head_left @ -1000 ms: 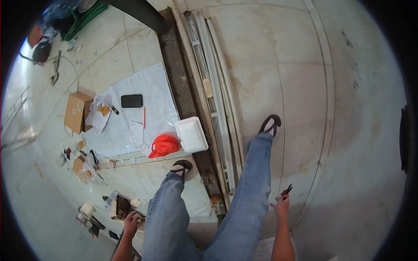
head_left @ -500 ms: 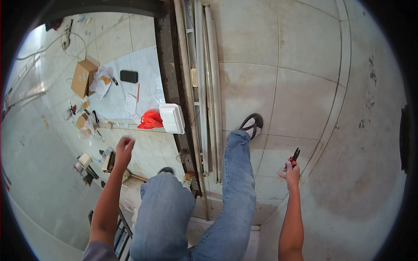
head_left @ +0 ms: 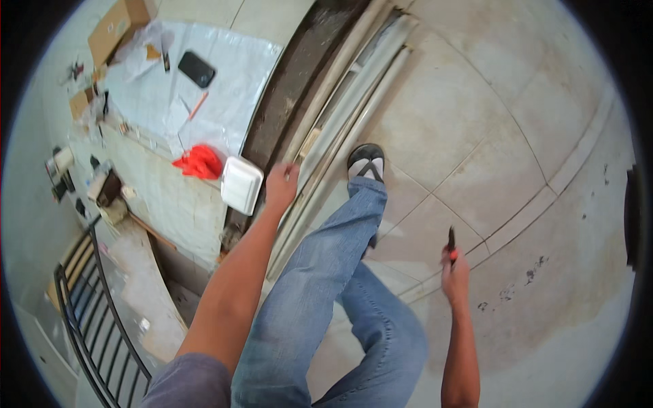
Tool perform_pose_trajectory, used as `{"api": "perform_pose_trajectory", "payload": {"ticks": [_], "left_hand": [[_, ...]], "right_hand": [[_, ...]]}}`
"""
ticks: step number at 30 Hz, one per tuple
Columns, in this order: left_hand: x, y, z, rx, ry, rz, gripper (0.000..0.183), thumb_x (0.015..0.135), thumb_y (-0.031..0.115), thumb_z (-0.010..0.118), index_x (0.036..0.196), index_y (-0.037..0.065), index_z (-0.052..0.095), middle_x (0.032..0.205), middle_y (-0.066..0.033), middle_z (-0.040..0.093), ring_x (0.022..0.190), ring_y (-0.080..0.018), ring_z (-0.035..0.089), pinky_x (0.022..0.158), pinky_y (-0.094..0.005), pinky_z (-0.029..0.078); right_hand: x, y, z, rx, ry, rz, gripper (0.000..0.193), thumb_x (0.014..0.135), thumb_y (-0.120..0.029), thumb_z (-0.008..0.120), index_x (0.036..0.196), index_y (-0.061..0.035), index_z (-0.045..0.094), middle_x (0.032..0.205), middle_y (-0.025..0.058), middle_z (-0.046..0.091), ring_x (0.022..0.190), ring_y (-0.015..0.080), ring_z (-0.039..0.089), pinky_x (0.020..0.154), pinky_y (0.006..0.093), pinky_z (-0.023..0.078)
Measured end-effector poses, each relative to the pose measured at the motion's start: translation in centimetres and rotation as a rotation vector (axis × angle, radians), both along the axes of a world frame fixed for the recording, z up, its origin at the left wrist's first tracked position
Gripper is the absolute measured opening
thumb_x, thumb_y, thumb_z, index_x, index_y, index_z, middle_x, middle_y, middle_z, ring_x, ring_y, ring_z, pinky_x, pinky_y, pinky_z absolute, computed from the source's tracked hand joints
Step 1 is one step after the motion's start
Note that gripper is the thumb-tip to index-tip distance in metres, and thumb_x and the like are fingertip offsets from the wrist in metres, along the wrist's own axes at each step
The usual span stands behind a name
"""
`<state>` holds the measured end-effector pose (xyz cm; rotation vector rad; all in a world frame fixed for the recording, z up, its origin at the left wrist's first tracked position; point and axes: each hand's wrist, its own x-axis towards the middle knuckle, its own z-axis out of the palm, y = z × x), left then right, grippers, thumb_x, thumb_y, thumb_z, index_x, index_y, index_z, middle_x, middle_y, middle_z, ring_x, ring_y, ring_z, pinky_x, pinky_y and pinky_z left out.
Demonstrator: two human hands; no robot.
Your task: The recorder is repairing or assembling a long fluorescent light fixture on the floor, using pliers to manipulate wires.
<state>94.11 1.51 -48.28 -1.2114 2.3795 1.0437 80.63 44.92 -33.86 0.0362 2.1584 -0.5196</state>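
- White box (head_left: 242, 185): just left of the left hand (head_left: 282, 185).
- Left hand: fingers curled; I cannot tell whether it holds anything.
- Right hand (head_left: 455, 268): closed around pliers (head_left: 451, 239), which point ahead from it, well apart from the left hand.

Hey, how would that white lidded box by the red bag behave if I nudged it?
The white box looks like moulded foam, so it's probably light unless filled, and may dent. Its low, flat-sided shape suggests it would slide rather than roll.

Pliers (head_left: 451, 239) are black and red; jeans (head_left: 306, 285) blue; bag (head_left: 199, 162) red.
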Motion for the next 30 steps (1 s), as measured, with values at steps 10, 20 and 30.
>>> {"api": "perform_pose_trajectory", "payload": {"ticks": [10,20,30], "left_hand": [[-11.6,4.1,-6.4,0.035,0.009,0.195,0.022,0.094,0.018,0.048,0.103,0.007,0.065,0.097,-0.0209,0.066,0.092,-0.0393,0.063,0.082,-0.0476,0.049],[-13.7,3.5,-6.7,-0.067,-0.248,0.301,0.016,0.081,0.022,0.065,0.091,0.015,0.075,0.085,-0.0178,0.068,0.082,-0.0351,0.066,0.076,-0.0415,0.052],[-14.7,6.6,-7.0,-0.143,-0.11,0.656,0.015,0.081,0.012,0.062,0.086,0.006,0.075,0.086,-0.018,0.069,0.08,-0.0383,0.064,0.075,-0.0444,0.05]], "right_hand": [[-17.7,-21.4,-9.1,-0.425,0.123,0.596,0.023,0.087,-0.004,0.056,0.109,0.0007,0.052,0.13,0.0179,0.051,0.114,0.039,0.052,0.092,0.0402,0.044],[-20.8,-33.4,-19.2,-0.41,0.198,1.138,0.025,0.08,0.0,0.057,0.105,-0.0044,0.058,0.1,0.0173,0.061,0.099,0.0371,0.055,0.084,0.0458,0.046],[-18.7,-36.6,-20.5,-0.222,0.279,1.53,0.015,0.085,-0.01,0.051,0.094,-0.0058,0.062,0.086,0.0142,0.068,0.093,0.0308,0.064,0.082,0.0428,0.048]]}}
